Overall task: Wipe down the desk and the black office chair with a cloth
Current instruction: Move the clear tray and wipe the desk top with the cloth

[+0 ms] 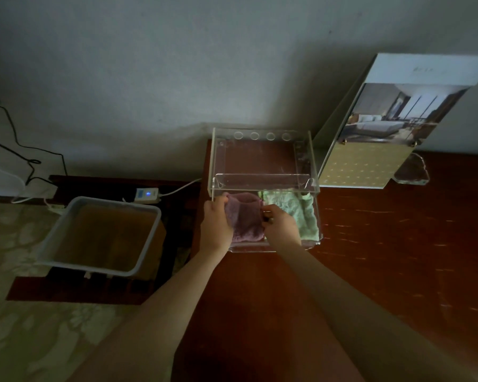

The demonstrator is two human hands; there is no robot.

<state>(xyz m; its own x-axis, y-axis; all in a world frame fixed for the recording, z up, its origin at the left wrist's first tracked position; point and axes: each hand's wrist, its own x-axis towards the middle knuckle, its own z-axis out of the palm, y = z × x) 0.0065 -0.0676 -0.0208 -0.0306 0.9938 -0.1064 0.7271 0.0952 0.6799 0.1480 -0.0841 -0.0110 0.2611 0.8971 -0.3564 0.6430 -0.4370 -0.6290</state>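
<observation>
The fingers of the left hand are curled over the upper left edge of a mauve terry cloth, with the thumb side pressed against its left border. The fingertips of the right hand pinch the same cloth at its upper right edge, drawn close together on the fabric. The cloth hangs in a loose bundle between the two hands, and its lower fold rests on the floor of a clear acrylic box, in the near left part of it. Whether either hand lifts the cloth free of the box cannot be told.

Just beside it, in the near right part of the same box, lies a crumpled pale green terry cloth, touching the mauve one along its side. The far part of the box shows only the wood through its clear walls.

The box stands at the far left corner of a dark red-brown wooden desk, its back close to the grey wall. Both forearms reach in from the near edge.

To the right of the box, along the far edge, a tall printed board with a bedroom photograph leans tilted against the wall, and a small clear acrylic piece sits beside its lower right corner.

Off the left edge, lower down, a grey rectangular plastic bin stands on a dark stand. Behind it lie a white power strip with a blue light and a black cable against the wall.
</observation>
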